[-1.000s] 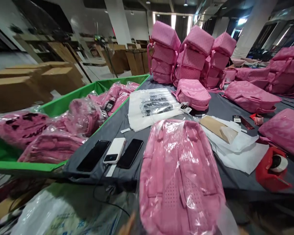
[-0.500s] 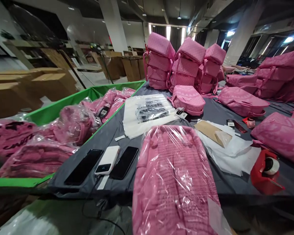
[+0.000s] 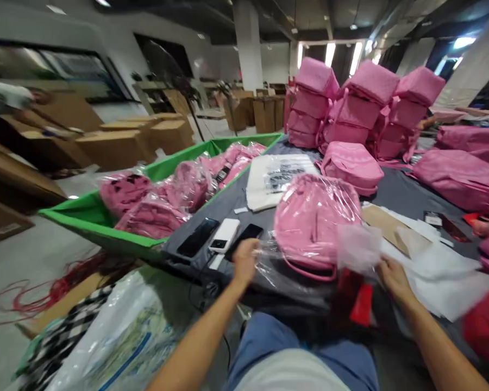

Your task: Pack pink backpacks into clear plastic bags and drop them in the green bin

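Observation:
A pink backpack (image 3: 315, 217) lies on the dark tablecloth in front of me, inside a clear plastic bag (image 3: 283, 271). The bag's loose, open-looking end spreads toward me, with a whitish translucent patch (image 3: 358, 247) at its right. My left hand (image 3: 245, 263) is closed on the bag's left edge, beside the black and white phone-sized devices. At the right edge my right hand (image 3: 394, 278) pinches the plastic, close to the white paper sheets. A red piece (image 3: 362, 304) shows below the patch, slightly blurred; I cannot tell its kind.
Left of the table, a green-rimmed bin (image 3: 106, 231) holds bagged pink goods. Two black phones (image 3: 198, 238) and a white power bank (image 3: 225, 235) lie near my left hand. White printed bags (image 3: 264, 184) and stacked pink bags (image 3: 352, 114) stand beyond. A person (image 3: 8, 103) bends over cartons.
My view has swung left and both hands have come in, holding the bag's edges. The bagged backpack now lies farther from me on the table, showing its rounded end.

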### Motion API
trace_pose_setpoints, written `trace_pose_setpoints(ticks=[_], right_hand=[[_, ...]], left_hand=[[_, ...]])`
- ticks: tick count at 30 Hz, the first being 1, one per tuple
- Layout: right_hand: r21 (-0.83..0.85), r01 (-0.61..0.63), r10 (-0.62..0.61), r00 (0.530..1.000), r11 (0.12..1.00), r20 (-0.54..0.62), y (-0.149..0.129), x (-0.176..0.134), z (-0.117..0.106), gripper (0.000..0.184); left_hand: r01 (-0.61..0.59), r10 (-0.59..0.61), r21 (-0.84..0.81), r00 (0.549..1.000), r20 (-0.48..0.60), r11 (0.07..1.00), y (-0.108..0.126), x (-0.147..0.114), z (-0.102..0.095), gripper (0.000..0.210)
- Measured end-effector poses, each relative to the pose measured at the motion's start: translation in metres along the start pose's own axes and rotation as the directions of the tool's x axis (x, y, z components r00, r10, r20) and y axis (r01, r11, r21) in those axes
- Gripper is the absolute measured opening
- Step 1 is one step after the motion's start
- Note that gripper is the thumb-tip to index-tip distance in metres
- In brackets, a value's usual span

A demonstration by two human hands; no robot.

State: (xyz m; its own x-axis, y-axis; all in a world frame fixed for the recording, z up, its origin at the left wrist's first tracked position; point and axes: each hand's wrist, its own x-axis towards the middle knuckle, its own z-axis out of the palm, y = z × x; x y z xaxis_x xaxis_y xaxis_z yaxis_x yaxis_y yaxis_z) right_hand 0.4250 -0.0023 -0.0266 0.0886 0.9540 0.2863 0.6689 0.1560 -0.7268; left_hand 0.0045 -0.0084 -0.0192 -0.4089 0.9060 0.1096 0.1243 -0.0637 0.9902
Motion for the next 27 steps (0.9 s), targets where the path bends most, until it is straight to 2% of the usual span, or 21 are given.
trace_pose_setpoints(ticks=[2, 3, 4, 6, 8, 10, 12, 14, 16, 18, 20, 22, 24, 25, 27], right_hand=[[-0.003, -0.079, 0.079, 0.997, 0.997, 0.023, 0.006, -0.013, -0.024, 0.054], [-0.014, -0.111, 0.111, 0.993, 0.994, 0.034, 0.007, -0.027, -0.035, 0.053], [-0.038, -0.131, 0.132, 0.991, 0.991, 0.03, 0.005, -0.043, -0.044, 0.053], [-0.11, -0.138, 0.132, 0.99, 0.984, -0.053, -0.009, -0.077, -0.055, 0.055], [-0.197, -0.073, 0.041, 0.986, 0.978, -0.162, -0.031, -0.101, -0.054, 0.057], [-0.257, 0.059, -0.098, 0.985, 0.965, -0.143, -0.055, -0.108, -0.042, 0.069], [-0.229, 0.178, -0.19, 0.981, 0.957, -0.034, -0.075, -0.096, -0.021, 0.094], [-0.127, 0.203, -0.201, 0.979, 0.971, 0.032, -0.088, -0.074, 0.0, 0.111], [0.001, 0.155, -0.155, 0.987, 0.988, 0.031, -0.092, -0.055, 0.014, 0.104], [0.083, 0.12, -0.121, 0.993, 0.989, 0.007, -0.09, -0.05, 0.017, 0.082], [0.062, 0.166, -0.168, 0.985, 0.984, 0.029, -0.085, -0.062, 0.011, 0.052], [-0.029, 0.287, -0.28, 0.947, 0.957, 0.158, -0.078, -0.086, 0.0, 0.03], [-0.154, 0.402, -0.339, 0.885, 0.903, 0.32, -0.072, -0.113, -0.012, 0.022], [-0.227, 0.434, -0.342, 0.871, 0.872, 0.352, -0.072, -0.124, -0.018, 0.023], [-0.355, 0.44, -0.351, 0.891, 0.825, 0.289, -0.079, -0.14, -0.028, 0.027]], left_hand=[[0.098, -0.098, -0.01, 0.992, -0.078, 0.995, -0.017, -0.002, -0.016, 0.034], [0.167, -0.168, -0.024, 0.982, -0.088, 0.986, -0.028, -0.01, -0.023, 0.037], [0.246, -0.248, -0.042, 0.967, -0.052, 0.968, -0.039, -0.022, -0.027, 0.043], [0.423, -0.411, -0.076, 0.901, 0.138, 0.903, -0.054, -0.052, -0.026, 0.061], [0.504, -0.448, -0.085, 0.823, 0.348, 0.86, -0.057, -0.081, -0.007, 0.073], [0.447, -0.367, -0.083, 0.813, 0.452, 0.891, -0.051, -0.1, 0.025, 0.074], [0.359, -0.266, -0.081, 0.809, 0.525, 0.93, -0.041, -0.11, 0.059, 0.073], [0.339, -0.242, -0.041, 0.747, 0.619, 0.94, -0.032, -0.114, 0.079, 0.076], [0.313, -0.279, 0.083, 0.659, 0.699, 0.946, -0.024, -0.117, 0.079, 0.077], [0.16, -0.306, 0.263, 0.604, 0.736, 0.951, -0.016, -0.121, 0.062, 0.071], [-0.04, -0.254, 0.351, 0.611, 0.749, 0.936, -0.01, -0.124, 0.043, 0.063], [-0.164, -0.111, 0.299, 0.682, 0.723, 0.94, -0.007, -0.127, 0.038, 0.05], [-0.199, 0.027, 0.178, 0.736, 0.677, 0.964, -0.009, -0.127, 0.053, 0.039], [-0.19, 0.06, 0.121, 0.737, 0.673, 0.974, -0.012, -0.127, 0.066, 0.039], [-0.091, 0.019, 0.066, 0.715, 0.699, 0.994, -0.019, -0.125, 0.099, 0.042]])
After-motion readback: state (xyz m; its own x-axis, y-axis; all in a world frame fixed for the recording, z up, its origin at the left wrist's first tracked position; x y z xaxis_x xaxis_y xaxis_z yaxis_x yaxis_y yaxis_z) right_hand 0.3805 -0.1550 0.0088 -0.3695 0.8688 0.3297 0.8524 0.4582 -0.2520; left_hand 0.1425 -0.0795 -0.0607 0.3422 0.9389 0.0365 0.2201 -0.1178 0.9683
